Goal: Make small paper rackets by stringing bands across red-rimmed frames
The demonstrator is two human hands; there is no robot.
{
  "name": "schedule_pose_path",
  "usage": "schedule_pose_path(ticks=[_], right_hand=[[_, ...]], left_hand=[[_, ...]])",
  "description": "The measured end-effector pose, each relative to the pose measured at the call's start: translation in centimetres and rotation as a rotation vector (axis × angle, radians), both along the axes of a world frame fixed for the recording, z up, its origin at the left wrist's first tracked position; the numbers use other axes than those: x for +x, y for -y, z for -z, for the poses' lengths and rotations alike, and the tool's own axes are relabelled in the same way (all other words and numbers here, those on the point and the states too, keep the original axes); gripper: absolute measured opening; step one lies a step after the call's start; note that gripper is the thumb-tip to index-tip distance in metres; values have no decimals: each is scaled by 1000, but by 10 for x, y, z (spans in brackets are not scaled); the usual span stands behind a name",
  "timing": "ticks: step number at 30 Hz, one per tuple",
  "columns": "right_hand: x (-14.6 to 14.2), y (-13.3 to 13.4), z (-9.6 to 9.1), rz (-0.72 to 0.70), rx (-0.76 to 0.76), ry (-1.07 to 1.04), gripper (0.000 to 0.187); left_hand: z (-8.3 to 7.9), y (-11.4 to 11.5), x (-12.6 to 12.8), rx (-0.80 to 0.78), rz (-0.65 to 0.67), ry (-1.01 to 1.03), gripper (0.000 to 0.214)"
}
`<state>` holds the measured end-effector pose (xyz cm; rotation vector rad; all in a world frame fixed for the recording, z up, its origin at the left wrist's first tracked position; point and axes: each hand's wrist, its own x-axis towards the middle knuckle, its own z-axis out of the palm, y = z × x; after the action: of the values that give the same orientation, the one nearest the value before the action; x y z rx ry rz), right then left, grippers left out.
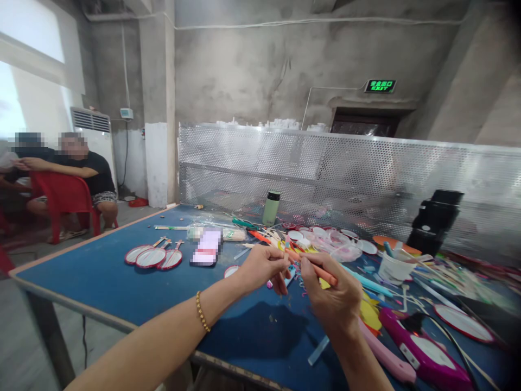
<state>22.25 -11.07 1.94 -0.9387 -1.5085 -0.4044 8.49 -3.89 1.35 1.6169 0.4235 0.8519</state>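
Both my hands are raised over the blue table (101,282), close together. My right hand (331,296) is closed around an orange pen-like stick (315,269) that points left toward my left hand. My left hand (264,266), with a gold bead bracelet (202,311) on the wrist, pinches the stick's left tip with thumb and fingers. A small blue piece (290,275) shows just below the fingers; whether it is held I cannot tell.
Three small red-rimmed round fans (152,256) and a phone (207,250) lie at left. Craft clutter, a white cup (393,267), a green flask (271,208) and a magenta tool (423,347) fill the right. A perforated metal screen (345,168) backs the table. Two people sit at far left by a red chair (61,195).
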Motion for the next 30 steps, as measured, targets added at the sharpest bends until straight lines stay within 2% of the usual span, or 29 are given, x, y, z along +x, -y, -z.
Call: schedule_pose_path(ticks=[30], right_hand=[[1,1,-1,-8,-20,4,11]], left_hand=[[-2,2,0,-6,-10,-13,21]])
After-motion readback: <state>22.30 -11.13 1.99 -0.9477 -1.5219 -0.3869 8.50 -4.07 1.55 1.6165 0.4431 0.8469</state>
